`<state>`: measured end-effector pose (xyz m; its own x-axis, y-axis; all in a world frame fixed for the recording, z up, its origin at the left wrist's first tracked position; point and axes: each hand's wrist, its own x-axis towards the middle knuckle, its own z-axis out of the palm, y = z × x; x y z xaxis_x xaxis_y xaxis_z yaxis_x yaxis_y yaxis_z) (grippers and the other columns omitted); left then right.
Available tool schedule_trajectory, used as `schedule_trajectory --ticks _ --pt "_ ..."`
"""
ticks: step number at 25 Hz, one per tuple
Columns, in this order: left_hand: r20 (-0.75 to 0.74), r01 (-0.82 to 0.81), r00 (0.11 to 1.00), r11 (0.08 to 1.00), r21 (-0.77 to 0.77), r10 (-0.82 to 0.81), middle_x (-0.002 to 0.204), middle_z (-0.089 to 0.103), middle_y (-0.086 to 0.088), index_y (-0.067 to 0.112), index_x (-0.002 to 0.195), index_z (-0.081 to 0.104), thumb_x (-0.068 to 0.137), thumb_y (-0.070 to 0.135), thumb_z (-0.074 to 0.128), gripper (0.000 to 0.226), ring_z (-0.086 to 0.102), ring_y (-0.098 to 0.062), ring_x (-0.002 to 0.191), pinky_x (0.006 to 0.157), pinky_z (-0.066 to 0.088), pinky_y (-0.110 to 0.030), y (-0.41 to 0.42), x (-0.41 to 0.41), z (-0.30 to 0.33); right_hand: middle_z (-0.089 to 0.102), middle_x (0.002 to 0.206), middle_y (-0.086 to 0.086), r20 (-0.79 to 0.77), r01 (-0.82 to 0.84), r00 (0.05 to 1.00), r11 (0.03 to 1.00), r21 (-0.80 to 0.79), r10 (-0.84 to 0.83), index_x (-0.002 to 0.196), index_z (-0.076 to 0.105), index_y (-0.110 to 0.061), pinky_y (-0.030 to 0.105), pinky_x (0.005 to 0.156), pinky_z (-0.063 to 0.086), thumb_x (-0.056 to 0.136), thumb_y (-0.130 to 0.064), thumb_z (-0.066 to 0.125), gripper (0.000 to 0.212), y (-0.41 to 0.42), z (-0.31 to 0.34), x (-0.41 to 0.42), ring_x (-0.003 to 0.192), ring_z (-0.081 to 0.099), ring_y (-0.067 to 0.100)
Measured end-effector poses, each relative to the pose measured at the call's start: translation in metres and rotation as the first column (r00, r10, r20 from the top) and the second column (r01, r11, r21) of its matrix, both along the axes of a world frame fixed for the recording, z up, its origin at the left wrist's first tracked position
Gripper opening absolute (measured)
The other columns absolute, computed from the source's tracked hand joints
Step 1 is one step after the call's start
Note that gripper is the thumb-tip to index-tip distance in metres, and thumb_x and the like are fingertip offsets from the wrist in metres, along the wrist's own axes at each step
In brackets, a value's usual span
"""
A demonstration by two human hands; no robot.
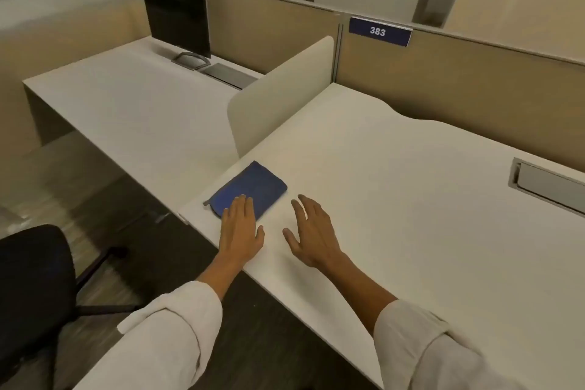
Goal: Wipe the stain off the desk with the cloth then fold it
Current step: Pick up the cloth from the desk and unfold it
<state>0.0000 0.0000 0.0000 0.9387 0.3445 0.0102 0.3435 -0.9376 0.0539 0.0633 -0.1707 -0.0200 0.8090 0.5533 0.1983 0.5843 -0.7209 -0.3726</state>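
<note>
A blue cloth lies folded into a flat rectangle near the left front corner of the white desk. My left hand rests flat, fingers together, with the fingertips on the cloth's near edge. My right hand hovers just to the right of the cloth, fingers spread, holding nothing. I see no stain on the desk surface.
A low cream divider stands at the desk's left side. Beyond it a second desk holds a dark monitor. A cable tray slot sits at the right rear. A black office chair stands at lower left.
</note>
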Motion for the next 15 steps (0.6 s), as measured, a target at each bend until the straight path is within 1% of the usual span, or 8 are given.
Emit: schedule_trajectory --ticks 2,3,7,9,11,12,13,15 --pt "-0.014 -0.036 0.999 0.999 0.013 0.036 0.139 0.051 -0.015 0.008 0.135 0.045 0.093 0.034 0.053 0.05 0.046 -0.028 0.13 0.102 0.041 -0.035 0.017 0.007 0.0 0.034 0.157 0.012 -0.03 -0.068 0.997 0.996 -0.055 0.066 0.149 0.034 -0.013 0.047 0.113 0.032 0.095 -0.051 0.046 0.068 0.022 -0.005 0.006 0.143 0.033 0.032" --pt "-0.006 -0.055 0.998 0.998 0.011 0.055 0.129 0.058 -0.011 0.009 0.125 0.052 0.092 0.032 0.055 0.041 0.053 -0.025 0.119 0.092 0.045 -0.033 0.026 0.011 -0.002 0.033 0.158 0.012 -0.057 -0.098 0.994 0.992 -0.084 0.093 0.15 0.032 -0.014 0.047 0.114 0.031 0.095 -0.052 0.045 0.068 0.033 -0.008 0.009 0.144 0.031 0.032" --pt "0.026 -0.011 1.0 1.0 -0.013 0.011 0.109 0.067 -0.008 0.009 0.107 0.064 0.094 0.023 0.053 0.022 0.06 -0.022 0.101 0.076 0.046 -0.029 0.038 0.015 -0.004 0.031 0.159 0.011 -0.166 -0.182 0.973 0.977 -0.108 0.163 0.15 0.03 -0.014 0.046 0.115 0.029 0.094 -0.051 0.048 0.069 0.056 -0.016 0.011 0.145 0.029 0.03" --pt "0.16 0.057 0.986 0.994 -0.092 -0.041 0.095 0.069 -0.01 0.006 0.097 0.065 0.092 0.015 0.054 0.015 0.062 -0.023 0.084 0.067 0.042 -0.03 0.042 0.017 -0.003 0.029 0.159 0.012 -0.22 -0.21 0.957 0.973 -0.091 0.186 0.151 0.028 -0.012 0.046 0.115 0.029 0.094 -0.048 0.052 0.072 0.06 -0.016 0.012 0.145 0.029 0.03" --pt "0.332 0.168 0.939 0.959 -0.226 -0.087 0.074 0.063 -0.006 0.006 0.085 0.06 0.09 0.01 0.056 0.007 0.052 -0.018 0.063 0.057 0.035 -0.026 0.045 0.02 0.004 0.029 0.159 0.012 -0.302 -0.206 0.932 0.979 0.013 0.2 0.152 0.025 -0.01 0.044 0.114 0.033 0.092 -0.045 0.057 0.076 0.061 -0.012 0.013 0.142 0.032 0.03" --pt "0.374 0.208 0.923 0.931 -0.299 -0.086 0.068 0.057 0.0 0.01 0.082 0.055 0.09 0.01 0.056 0.008 0.047 -0.016 0.058 0.053 0.032 -0.024 0.044 0.023 0.009 0.031 0.157 0.011 -0.351 -0.181 0.912 0.976 0.12 0.212 0.152 0.025 -0.011 0.042 0.113 0.036 0.091 -0.044 0.061 0.078 0.062 -0.009 0.012 0.14 0.036 0.028" --pt "0.386 0.238 0.919 0.891 -0.386 -0.078 0.068 0.053 0.004 0.013 0.082 0.051 0.092 0.012 0.055 0.011 0.047 -0.014 0.056 0.051 0.033 -0.022 0.041 0.028 0.016 0.036 0.154 0.009 -0.394 -0.132 0.89 0.957 0.26 0.23 0.151 0.026 -0.013 0.038 0.109 0.041 0.089 -0.042 0.065 0.078 0.062 -0.004 0.011 0.135 0.041 0.024" --pt "0.388 0.248 0.922 0.774 -0.582 -0.003 0.075 0.059 0.004 0.016 0.085 0.053 0.094 0.017 0.055 0.009 0.057 -0.011 0.064 0.054 0.044 -0.02 0.03 0.04 0.028 0.046 0.143 -0.004 -0.457 0.007 0.849 0.858 0.513 0.266 0.146 0.033 -0.023 0.024 0.097 0.05 0.086 -0.039 0.071 0.073 0.063 0.007 0.002 0.12 0.053 0.009"
